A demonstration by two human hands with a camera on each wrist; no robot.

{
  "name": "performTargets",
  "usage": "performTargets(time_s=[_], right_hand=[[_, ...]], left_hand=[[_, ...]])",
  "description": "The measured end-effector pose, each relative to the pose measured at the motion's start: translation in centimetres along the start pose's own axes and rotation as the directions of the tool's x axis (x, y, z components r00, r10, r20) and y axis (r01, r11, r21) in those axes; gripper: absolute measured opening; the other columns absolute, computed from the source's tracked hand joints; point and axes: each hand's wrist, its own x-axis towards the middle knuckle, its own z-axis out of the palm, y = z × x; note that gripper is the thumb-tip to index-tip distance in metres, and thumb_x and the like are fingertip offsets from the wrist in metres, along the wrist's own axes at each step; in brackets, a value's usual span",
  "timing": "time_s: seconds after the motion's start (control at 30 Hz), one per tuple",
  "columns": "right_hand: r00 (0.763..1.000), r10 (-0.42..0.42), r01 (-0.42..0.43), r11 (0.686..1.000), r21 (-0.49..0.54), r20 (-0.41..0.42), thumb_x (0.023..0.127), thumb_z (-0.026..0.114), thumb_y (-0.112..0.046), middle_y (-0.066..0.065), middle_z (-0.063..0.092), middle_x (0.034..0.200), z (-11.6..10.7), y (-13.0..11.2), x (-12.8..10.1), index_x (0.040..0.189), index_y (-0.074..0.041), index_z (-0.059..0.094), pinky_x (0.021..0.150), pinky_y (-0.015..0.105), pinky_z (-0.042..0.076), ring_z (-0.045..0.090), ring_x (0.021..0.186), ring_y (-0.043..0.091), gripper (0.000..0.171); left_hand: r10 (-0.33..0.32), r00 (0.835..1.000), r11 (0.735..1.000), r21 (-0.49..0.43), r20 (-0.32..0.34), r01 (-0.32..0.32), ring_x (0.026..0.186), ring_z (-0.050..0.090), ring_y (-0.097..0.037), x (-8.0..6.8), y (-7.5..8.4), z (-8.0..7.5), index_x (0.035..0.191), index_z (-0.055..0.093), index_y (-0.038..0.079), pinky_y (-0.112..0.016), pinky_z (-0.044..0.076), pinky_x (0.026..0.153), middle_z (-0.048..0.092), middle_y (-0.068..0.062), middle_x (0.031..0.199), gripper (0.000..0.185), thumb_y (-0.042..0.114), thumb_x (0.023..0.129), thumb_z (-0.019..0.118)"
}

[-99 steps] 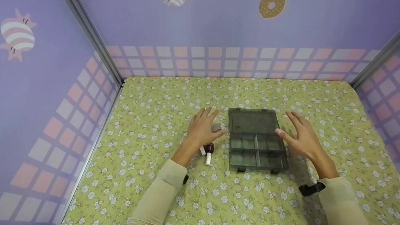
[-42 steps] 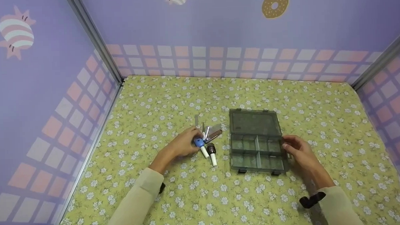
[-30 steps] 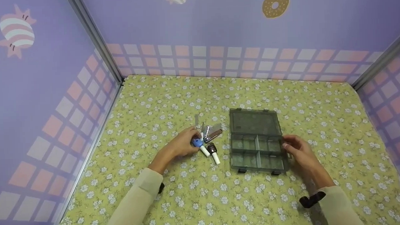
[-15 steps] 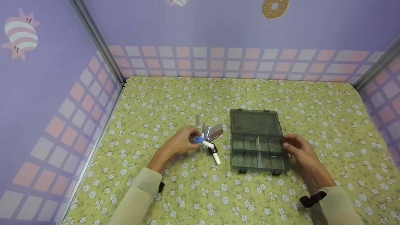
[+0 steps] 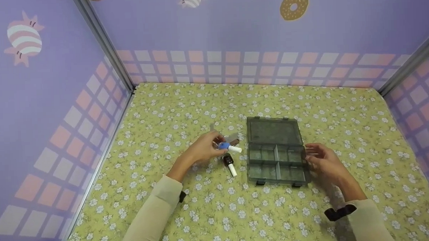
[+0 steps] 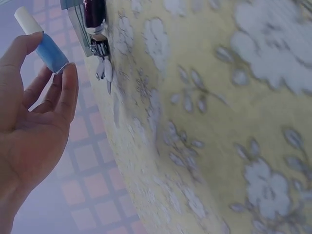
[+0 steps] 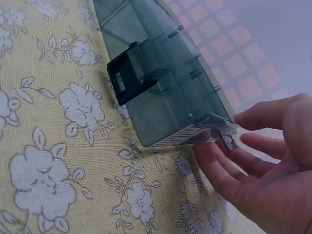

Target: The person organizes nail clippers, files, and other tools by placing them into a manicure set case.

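While purple panels printed with pink checks enclosed it on three sides, the bench (image 5: 239, 219) lay under a yellow cloth scattered with small white flowers. Near its middle sat a smoky, see-through organizer box (image 5: 274, 150), its lid folded back flat on the far side and its tray split into small compartments, with two dark latches on the near edge.

On the box's right side, the right hand (image 5: 324, 161) rested with its fingers curled at the tray's edge; the right wrist view showed the fingertips (image 7: 243, 119) touching a small clear tab at the box's corner, though whether they pinched it could not be told.

To the left of the box, the left hand (image 5: 205, 149) was raised just above the cloth and pinched a small blue bottle with a white cap (image 5: 229, 147) between thumb and fingertips, the cap pointing toward the tray and stopping just short of its left wall.

Just below that bottle, a dark red bottle with a white cap (image 5: 229, 164) lay on its side on the cloth. Behind the left hand, partly hidden, lay a small metal clipper (image 5: 233, 137).
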Motion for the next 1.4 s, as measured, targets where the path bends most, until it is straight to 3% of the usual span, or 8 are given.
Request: performTargets(time_s=[0.17, 0.6, 0.97, 1.2, 1.4], right_hand=[[1.0, 0.006, -0.007, 1.0, 0.005, 0.028, 0.11, 0.059, -0.014, 0.03, 0.047, 0.151, 0.2, -0.1, -0.4, 0.157, 0.004, 0.041, 0.089, 0.033, 0.058, 0.054, 0.131, 0.04, 0.054], [0.999, -0.045, 0.045, 0.999, 0.02, -0.002, 0.109, 0.056, -0.007, 0.029, 0.047, 0.155, 0.9, 0.7, -0.3, 0.158, 0.003, 0.042, 0.092, 0.026, 0.056, 0.05, 0.139, 0.044, 0.052], [1.0, -0.028, 0.029, 0.999, 0.045, -0.01, 0.109, 0.058, -0.008, 0.028, 0.047, 0.155, 1.0, 0.6, -0.2, 0.157, 0.003, 0.041, 0.094, 0.029, 0.057, 0.052, 0.136, 0.04, 0.052], [1.0, -0.022, 0.023, 0.999, 0.041, -0.013, 0.109, 0.058, -0.008, 0.028, 0.047, 0.154, 0.9, 0.7, -0.2, 0.158, 0.002, 0.041, 0.094, 0.028, 0.056, 0.051, 0.137, 0.039, 0.052], [0.999, -0.025, 0.025, 0.999, 0.033, -0.024, 0.109, 0.058, -0.007, 0.027, 0.049, 0.152, 0.9, 0.5, -0.4, 0.156, 0.003, 0.043, 0.092, 0.026, 0.056, 0.051, 0.136, 0.038, 0.051]], left_hand=[[0.04, 0.999, 0.999, 0.006, -0.018, -0.039, 0.11, 0.064, -0.02, 0.7, 0.7, 0.6, 0.126, 0.066, 0.011, -0.038, 0.057, 0.093, 0.063, -0.004, 0.121, 0.034, 0.031, 0.101, 0.076], [0.159, 0.984, 0.983, 0.104, -0.082, -0.15, 0.102, 0.064, -0.027, 3.0, 3.1, 3.3, 0.122, 0.067, 0.008, -0.033, 0.055, 0.086, 0.06, -0.006, 0.115, 0.032, 0.03, 0.101, 0.076], [0.165, 0.982, 0.973, 0.175, -0.091, -0.148, 0.105, 0.063, -0.017, 4.7, 5.0, 6.3, 0.122, 0.069, 0.009, -0.027, 0.056, 0.089, 0.061, -0.006, 0.119, 0.034, 0.032, 0.1, 0.077], [0.137, 0.982, 0.964, 0.245, -0.127, -0.103, 0.101, 0.062, -0.014, 5.0, 5.7, 8.0, 0.123, 0.073, 0.012, -0.024, 0.056, 0.085, 0.06, -0.002, 0.116, 0.033, 0.036, 0.1, 0.076], [0.166, 0.976, 0.959, 0.252, -0.142, -0.126, 0.096, 0.061, -0.012, 4.9, 6.2, 8.8, 0.121, 0.074, 0.012, -0.022, 0.055, 0.081, 0.06, -0.001, 0.113, 0.033, 0.037, 0.1, 0.076]])
